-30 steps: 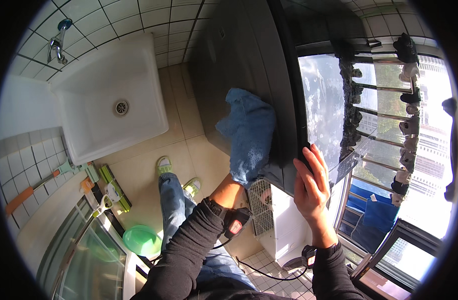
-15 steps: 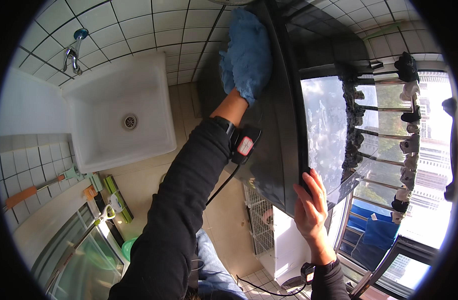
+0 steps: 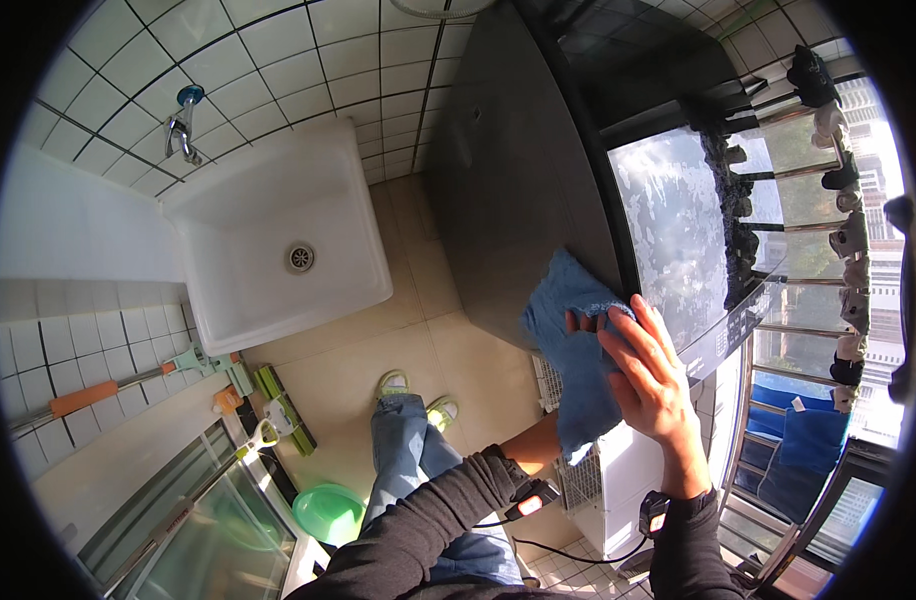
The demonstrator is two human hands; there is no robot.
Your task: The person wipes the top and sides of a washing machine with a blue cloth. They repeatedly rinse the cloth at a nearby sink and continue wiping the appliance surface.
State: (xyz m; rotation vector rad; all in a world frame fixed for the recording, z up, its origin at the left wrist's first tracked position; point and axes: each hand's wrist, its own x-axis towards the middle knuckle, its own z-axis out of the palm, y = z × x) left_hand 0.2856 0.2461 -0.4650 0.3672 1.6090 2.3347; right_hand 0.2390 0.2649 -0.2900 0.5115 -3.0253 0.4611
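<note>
Near the front corner of a dark grey top-loading washing machine point(image 3: 518, 190), a blue cloth point(image 3: 578, 375) hangs bunched over my left hand point(image 3: 584, 322). Most of that hand is hidden; only a few curled fingertips show at the cloth's upper part. My right hand point(image 3: 653, 375) lies beside it with fingers stretched out, touching the cloth's edge and the machine's top rim. The glossy lid point(image 3: 668, 215) has whitish streaks and reflects the sky and window.
A white sink point(image 3: 278, 245) with a drain stands to the left, under a wall tap point(image 3: 183, 130). Lower left are a green basin point(image 3: 328, 512), cleaning tools point(image 3: 278, 410) and a glass door. Socks point(image 3: 853, 270) hang by the window at right. A white wire rack point(image 3: 578, 480) stands beyond my left wrist.
My left hand has come back with the blue cloth from the machine's far side to its near corner, beside my right hand. The view has shifted slightly.
</note>
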